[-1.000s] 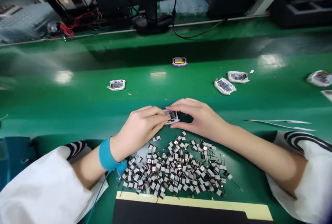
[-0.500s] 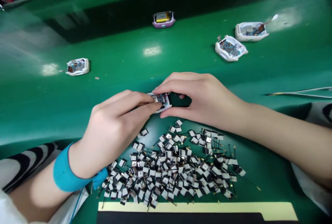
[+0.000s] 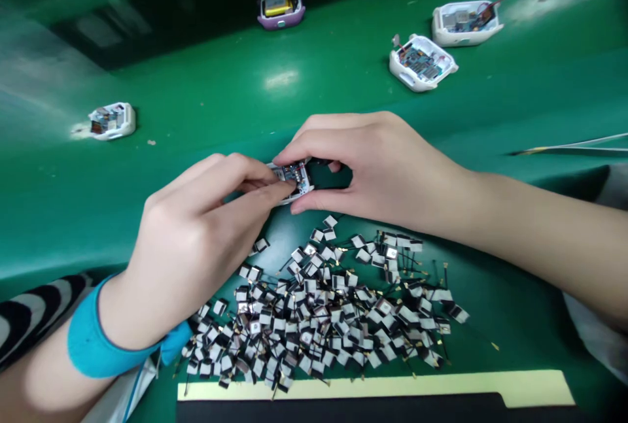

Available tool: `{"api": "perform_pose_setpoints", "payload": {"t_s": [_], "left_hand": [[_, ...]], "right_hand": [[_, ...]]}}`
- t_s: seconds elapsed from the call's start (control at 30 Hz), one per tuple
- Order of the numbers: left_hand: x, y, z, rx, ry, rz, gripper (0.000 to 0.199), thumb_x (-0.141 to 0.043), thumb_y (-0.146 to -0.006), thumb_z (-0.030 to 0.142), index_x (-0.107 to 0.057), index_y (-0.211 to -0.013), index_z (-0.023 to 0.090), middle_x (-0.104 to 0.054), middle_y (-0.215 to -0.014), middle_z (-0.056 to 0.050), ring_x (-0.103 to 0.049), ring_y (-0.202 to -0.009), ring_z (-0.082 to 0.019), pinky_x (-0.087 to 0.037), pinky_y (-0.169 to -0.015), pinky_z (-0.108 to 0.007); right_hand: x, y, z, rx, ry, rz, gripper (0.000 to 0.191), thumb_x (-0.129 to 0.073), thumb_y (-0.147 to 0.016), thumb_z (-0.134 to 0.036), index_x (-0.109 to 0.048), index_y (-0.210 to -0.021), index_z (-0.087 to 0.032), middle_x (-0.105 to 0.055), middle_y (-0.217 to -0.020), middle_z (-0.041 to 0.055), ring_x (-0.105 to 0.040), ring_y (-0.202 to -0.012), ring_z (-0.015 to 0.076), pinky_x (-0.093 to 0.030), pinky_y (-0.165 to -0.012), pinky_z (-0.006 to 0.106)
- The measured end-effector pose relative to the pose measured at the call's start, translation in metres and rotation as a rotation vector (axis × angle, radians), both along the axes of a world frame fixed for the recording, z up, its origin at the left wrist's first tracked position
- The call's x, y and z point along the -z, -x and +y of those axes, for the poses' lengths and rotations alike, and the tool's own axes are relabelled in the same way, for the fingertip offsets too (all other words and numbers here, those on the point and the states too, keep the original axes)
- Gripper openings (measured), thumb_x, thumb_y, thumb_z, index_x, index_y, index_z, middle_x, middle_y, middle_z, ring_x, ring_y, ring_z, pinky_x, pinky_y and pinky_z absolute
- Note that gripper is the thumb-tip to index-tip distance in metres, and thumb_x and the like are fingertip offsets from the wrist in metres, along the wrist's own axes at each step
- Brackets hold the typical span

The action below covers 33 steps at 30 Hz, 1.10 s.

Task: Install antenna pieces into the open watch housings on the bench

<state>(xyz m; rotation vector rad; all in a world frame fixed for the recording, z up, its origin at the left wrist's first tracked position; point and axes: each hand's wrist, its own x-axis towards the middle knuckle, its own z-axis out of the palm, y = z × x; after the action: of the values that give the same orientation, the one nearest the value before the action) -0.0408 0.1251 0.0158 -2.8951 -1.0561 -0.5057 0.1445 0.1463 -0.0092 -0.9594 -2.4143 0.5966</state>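
Green workbench (image 3: 206, 93) carries open white cases (image 3: 420, 63) and a purple case (image 3: 280, 10) toward the far side. Nearer, a small white case with a circuit board (image 3: 289, 178) sits pinched between both hands, the left hand (image 3: 193, 243) closed with its fingertips on the board, the right hand (image 3: 377, 171) curved around the case's edges. Both hands are just above a heap of black-and-white wired tabs (image 3: 314, 318).

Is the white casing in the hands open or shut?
Open: the white casing shows its bare circuit board between the left hand and right hand.
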Motion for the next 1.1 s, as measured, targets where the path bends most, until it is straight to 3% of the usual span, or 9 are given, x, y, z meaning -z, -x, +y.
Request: {"api": "perform_pose_setpoints", "payload": {"t_s": [0.4, 0.57, 1.0, 1.1], "left_hand": [[0.0021, -0.0027, -0.0013, -0.053, 0.048, 0.011, 0.016, -0.049, -0.081, 0.014, -0.062, -0.089, 0.016, -0.056, -0.083, -0.003, -0.05, -0.074, -0.01, -0.04, -0.066, -0.022], [0.0056, 0.0033, 0.0038, 0.036, 0.016, -0.029, 0.016, -0.048, -0.082, 0.018, -0.061, -0.091, 0.018, -0.055, -0.083, -0.001, -0.05, -0.073, -0.009, -0.04, -0.063, -0.02], [0.007, 0.0033, 0.0045, 0.03, 0.014, -0.037, 0.015, -0.051, -0.081, 0.018, -0.062, -0.09, 0.018, -0.055, -0.083, -0.002, -0.05, -0.073, -0.009, -0.041, -0.064, -0.02], [0.0055, 0.002, 0.0028, 0.017, 0.026, -0.024, 0.015, -0.053, -0.079, 0.015, -0.062, -0.091, 0.017, -0.055, -0.083, -0.003, -0.05, -0.074, -0.01, -0.041, -0.065, -0.022]], "right_hand": [[0.0002, -0.0004, 0.0016, 0.018, -0.038, -0.026, 0.035, -0.063, -0.069, -0.036, -0.056, -0.097, -0.016, -0.056, -0.087, -0.0039, -0.052, -0.077, 0.0091, -0.038, -0.06, 0.02], [0.0012, 0.0009, 0.0022, 0.011, -0.046, -0.015, 0.034, -0.063, -0.069, -0.036, -0.056, -0.096, -0.016, -0.056, -0.083, -0.0046, -0.051, -0.072, 0.0072, -0.035, -0.056, 0.018], [0.001, 0.0005, 0.002, 0.002, -0.033, -0.011, 0.034, -0.064, -0.069, -0.036, -0.057, -0.096, -0.016, -0.056, -0.085, -0.0027, -0.052, -0.072, 0.0094, -0.039, -0.056, 0.02], [0.0003, -0.001, 0.0001, -0.011, -0.024, 0.0, 0.038, -0.061, -0.072, -0.036, -0.053, -0.102, -0.014, -0.056, -0.092, 0.0008, -0.052, -0.081, 0.0122, -0.044, -0.066, 0.024]]}}
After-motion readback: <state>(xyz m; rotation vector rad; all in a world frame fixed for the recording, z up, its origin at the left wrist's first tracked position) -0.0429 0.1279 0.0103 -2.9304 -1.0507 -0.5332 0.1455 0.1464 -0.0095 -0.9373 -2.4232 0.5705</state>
